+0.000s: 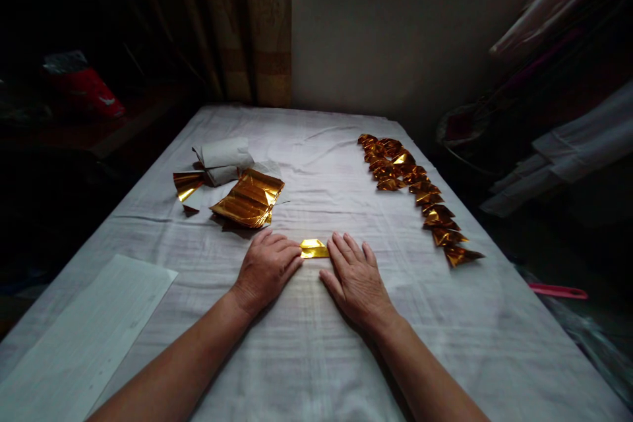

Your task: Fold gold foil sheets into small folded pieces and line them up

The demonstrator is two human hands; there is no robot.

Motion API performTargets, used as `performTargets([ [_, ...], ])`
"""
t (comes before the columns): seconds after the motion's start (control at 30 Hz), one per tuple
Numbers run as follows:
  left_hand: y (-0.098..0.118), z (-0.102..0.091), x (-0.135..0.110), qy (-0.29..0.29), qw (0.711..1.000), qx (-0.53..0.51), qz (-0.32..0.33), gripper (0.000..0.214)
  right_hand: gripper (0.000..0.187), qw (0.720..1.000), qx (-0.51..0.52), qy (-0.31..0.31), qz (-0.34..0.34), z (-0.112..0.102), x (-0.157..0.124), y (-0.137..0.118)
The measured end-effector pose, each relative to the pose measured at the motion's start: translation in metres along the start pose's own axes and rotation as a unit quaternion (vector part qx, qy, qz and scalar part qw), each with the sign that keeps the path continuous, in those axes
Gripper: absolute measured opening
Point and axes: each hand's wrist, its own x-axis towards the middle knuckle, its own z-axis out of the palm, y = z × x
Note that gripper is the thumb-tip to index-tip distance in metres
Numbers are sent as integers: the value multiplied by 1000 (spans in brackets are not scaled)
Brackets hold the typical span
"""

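A small folded piece of gold foil paper (313,250) lies on the cloth between my two hands, with a raised flap along its far side. My left hand (271,268) is closed at its left end, thumb and forefinger together on the edge. My right hand (357,279) lies flat with fingers stretched out, its fingertips touching the right end. Beyond my left hand rests a stack of gold foil sheets (251,198). Several folded gold foil pieces (439,216) form a line along the right side.
A white cloth (316,343) covers the table. Crumpled white paper (225,153) and a curled foil scrap (188,184) lie at the back left. A white sheet (93,336) is at the front left. Past the right edge shows a pink handle (558,291).
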Motion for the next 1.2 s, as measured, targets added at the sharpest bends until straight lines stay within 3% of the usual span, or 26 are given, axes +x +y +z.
performTargets([
  [0.1, 6, 0, 9, -29, 999, 6, -26, 13, 46, 999, 23, 22, -2, -1, -1, 2],
  [0.23, 10, -3, 20, -81, 996, 7, -47, 28, 41, 998, 46, 41, -4, 0, 0, 5],
  [0.43, 15, -6, 38, -129, 991, 27, 3, 39, 39, 997, 63, 54, -9, 0, 0, 7],
  [0.63, 17, -10, 52, -159, 984, 62, 54, 17, 37, 993, 89, 73, -27, 3, 0, 13],
  [0.8, 12, -10, 46, -123, 981, 97, 118, 8, 47, 986, 129, 89, -53, 7, 0, 21],
  [1.0, 6, -11, 38, -54, 978, 49, 197, 14, 60, 974, 177, 127, -68, 7, 2, 24],
  [1.2, 4, -9, 37, 4, 978, 42, 204, 9, 54, 961, 176, 172, -125, 7, 5, 23],
])
